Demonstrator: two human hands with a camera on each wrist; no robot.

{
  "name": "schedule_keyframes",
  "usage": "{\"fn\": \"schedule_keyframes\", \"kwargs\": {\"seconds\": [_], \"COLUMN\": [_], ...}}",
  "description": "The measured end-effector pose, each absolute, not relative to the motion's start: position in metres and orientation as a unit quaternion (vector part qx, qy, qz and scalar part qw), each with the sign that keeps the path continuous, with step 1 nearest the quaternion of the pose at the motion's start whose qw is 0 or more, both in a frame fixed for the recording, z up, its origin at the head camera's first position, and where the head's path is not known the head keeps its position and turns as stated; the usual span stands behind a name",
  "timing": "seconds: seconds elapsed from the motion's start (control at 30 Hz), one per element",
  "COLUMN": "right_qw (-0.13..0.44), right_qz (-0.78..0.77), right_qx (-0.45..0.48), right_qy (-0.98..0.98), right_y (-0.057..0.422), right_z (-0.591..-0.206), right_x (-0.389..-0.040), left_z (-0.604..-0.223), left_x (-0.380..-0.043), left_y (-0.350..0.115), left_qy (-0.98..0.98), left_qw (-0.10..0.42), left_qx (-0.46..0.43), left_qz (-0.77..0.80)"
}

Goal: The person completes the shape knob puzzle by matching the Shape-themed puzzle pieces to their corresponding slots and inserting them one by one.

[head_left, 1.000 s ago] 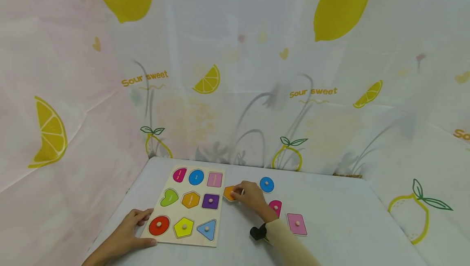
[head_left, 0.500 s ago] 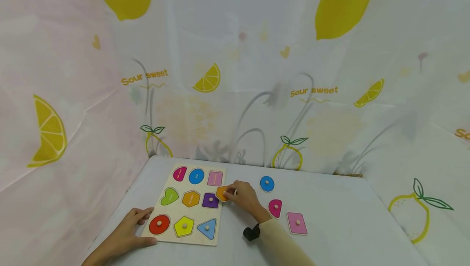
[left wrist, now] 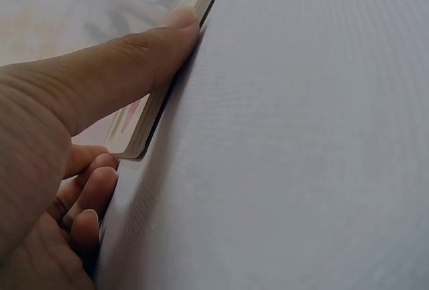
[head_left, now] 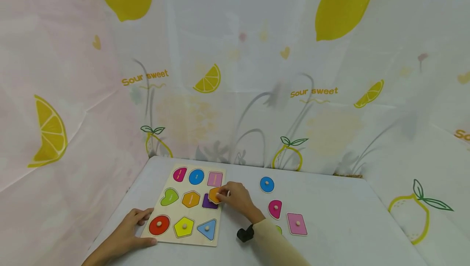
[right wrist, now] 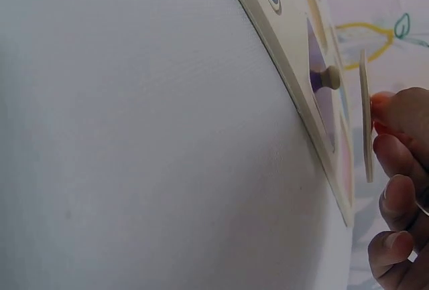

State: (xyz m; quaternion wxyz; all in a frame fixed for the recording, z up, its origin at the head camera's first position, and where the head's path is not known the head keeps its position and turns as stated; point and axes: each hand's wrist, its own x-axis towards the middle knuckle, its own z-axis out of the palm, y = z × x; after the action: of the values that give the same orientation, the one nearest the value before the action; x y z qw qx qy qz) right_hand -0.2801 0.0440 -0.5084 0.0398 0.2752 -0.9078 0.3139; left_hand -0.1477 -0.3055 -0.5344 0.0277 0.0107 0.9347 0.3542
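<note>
In the head view a wooden peg puzzle board lies on the table's left side. My left hand holds its near left corner, the thumb against the near edge and the fingers by the left edge. Above the board, my right hand pinches an orange hexagon piece by its knob, which the fingers hide. The hexagon hovers over the purple square piece, partly covering it. In the right wrist view the hexagon piece appears edge-on, apart from the board. The printed orange hexagon spot is left of it.
Red circle, yellow pentagon and blue triangle pieces sit in the board's near row. Right of it lie a blue circle, magenta half-round and pink square; a green piece shows behind the sleeve.
My right hand has carried the orange hexagon leftward from beside the board to above the purple square. The green piece has come partly into sight by the sleeve. My left hand stays put.
</note>
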Motion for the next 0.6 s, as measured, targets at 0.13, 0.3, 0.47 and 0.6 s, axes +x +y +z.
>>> {"fn": "schedule_keyframes", "kwargs": {"seconds": [0.13,0.3,0.47,0.6], "right_qw": [0.039,0.039,0.028,0.025], "right_qz": [0.314,0.314,0.313,0.305], "right_qx": [0.284,0.292,0.292,0.294], "right_qy": [-0.905,-0.903,-0.903,-0.906], "right_y": [0.04,0.034,0.028,0.022], "right_z": [-0.51,-0.51,-0.51,-0.511], "right_x": [-0.28,-0.28,-0.279,-0.28], "left_z": [-0.534,-0.533,-0.533,-0.533], "left_x": [-0.146,-0.147,-0.148,-0.148], "left_y": [-0.306,-0.305,-0.305,-0.306], "left_qy": [0.935,0.936,0.934,0.934], "left_qw": [0.024,0.026,0.033,0.035], "left_qx": [0.014,0.009,0.006,0.008], "left_qz": [0.353,0.351,0.354,0.357]}}
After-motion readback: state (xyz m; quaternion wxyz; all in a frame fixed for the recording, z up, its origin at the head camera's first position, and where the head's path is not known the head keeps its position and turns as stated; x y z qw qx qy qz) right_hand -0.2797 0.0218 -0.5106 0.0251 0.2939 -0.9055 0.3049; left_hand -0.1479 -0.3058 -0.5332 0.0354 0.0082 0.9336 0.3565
